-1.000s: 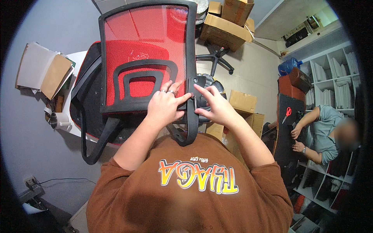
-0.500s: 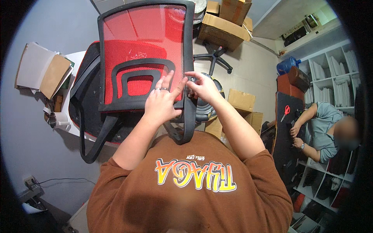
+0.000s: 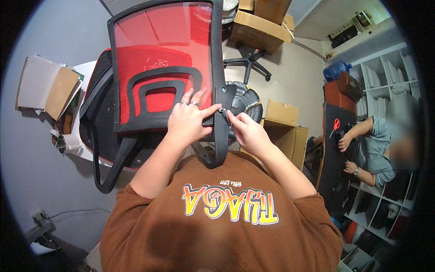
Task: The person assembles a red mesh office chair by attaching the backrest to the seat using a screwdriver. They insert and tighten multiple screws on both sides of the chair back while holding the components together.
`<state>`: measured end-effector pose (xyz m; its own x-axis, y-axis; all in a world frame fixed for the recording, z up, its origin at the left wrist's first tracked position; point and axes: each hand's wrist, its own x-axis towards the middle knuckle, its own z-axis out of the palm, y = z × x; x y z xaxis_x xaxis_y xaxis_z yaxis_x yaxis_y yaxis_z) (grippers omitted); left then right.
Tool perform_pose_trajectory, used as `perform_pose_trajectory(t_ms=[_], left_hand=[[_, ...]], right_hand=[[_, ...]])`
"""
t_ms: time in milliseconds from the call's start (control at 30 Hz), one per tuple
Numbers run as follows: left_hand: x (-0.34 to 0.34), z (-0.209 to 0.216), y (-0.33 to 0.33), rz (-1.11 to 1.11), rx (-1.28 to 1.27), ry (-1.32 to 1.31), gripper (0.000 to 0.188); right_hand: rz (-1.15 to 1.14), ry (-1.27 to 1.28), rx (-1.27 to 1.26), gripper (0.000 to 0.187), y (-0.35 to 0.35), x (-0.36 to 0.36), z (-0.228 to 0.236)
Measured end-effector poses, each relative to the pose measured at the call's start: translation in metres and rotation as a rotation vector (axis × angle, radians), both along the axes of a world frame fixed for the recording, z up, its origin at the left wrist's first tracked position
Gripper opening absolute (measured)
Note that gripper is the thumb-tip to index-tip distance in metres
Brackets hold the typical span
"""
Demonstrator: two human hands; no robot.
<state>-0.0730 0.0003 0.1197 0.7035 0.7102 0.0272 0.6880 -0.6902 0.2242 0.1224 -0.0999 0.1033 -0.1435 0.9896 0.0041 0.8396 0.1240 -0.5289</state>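
A red mesh chair backrest [image 3: 158,50] with a black frame leans up in front of me. Along its right edge runs a black armrest [image 3: 220,140], its bracket fixed by a silver upper bolt [image 3: 223,90]. Lower down sits a second bolt [image 3: 221,110]. My left hand [image 3: 188,119] lies on the backrest's lower right corner, fingers spread, its index fingertip at that lower bolt. From the other side my right hand [image 3: 247,129] pinches thumb and fingers together right beside the bolt; what lies between them is too small to make out.
A black-and-red chair seat [image 3: 97,104] lies behind the backrest on a white table. Past the armrest are a wrapped round black item [image 3: 247,102], a star-shaped chair base [image 3: 249,63] and cardboard boxes [image 3: 278,113]. To the right, a person [image 3: 378,140] sits at a black desk [image 3: 333,149] with red scissors.
My right hand has come down from the upper bolt to the lower one, baring the bracket. My left index finger has shifted onto the lower bolt. The backrest has tilted slightly left.
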Motion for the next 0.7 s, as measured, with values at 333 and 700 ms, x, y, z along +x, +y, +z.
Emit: perform_pose_trajectory(t_ms=[333,700], left_hand=[[0.002,0.005,0.002,-0.020,-0.002,0.082,0.066],[0.006,-0.006,0.002,0.082,0.062,-0.014,0.118]], right_hand=[[0.209,0.157,0.042,0.048,0.049,0.022,0.026],[0.084,0.136,-0.069,0.031,0.098,-0.003,0.006]])
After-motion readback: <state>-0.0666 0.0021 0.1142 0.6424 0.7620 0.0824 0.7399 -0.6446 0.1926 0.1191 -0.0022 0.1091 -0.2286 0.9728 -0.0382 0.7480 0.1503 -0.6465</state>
